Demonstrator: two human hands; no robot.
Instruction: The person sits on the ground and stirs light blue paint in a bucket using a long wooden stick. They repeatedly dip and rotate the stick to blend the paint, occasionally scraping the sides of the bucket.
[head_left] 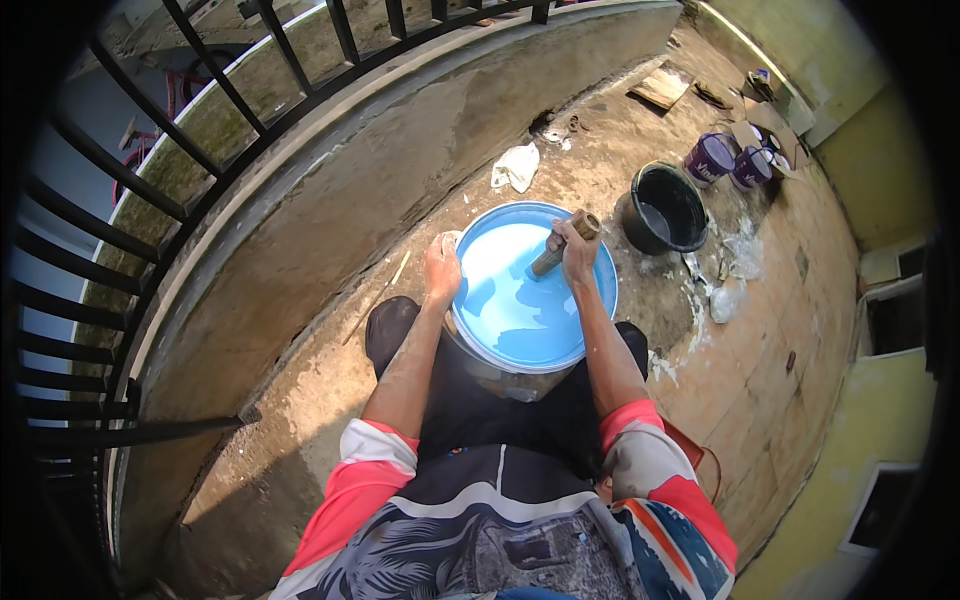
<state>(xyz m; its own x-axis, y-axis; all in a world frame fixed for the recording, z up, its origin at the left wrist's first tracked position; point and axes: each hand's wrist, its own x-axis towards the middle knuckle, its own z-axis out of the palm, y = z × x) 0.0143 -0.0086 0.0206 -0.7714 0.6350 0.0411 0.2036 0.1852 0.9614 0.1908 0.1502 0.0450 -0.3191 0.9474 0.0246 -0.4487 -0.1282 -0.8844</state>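
A large bucket (512, 368) of light blue paint (525, 318) stands between my knees. My right hand (577, 254) is wrapped round a thick wooden stick (548, 262), which leans with its lower end in the paint. What shape the stick has under the surface is hidden. On the left side, my left hand (442, 268) grips the bucket's rim, fingers over the edge. Shadows of my arms fall across the paint.
Right of the bucket stands a black pail (664, 208), with purple paint tubs (709, 158) beyond it. A white cloth (516, 167) lies near the low wall (400, 170) with black railings (190, 205). Crumpled plastic (728, 302) and white splashes mark the floor.
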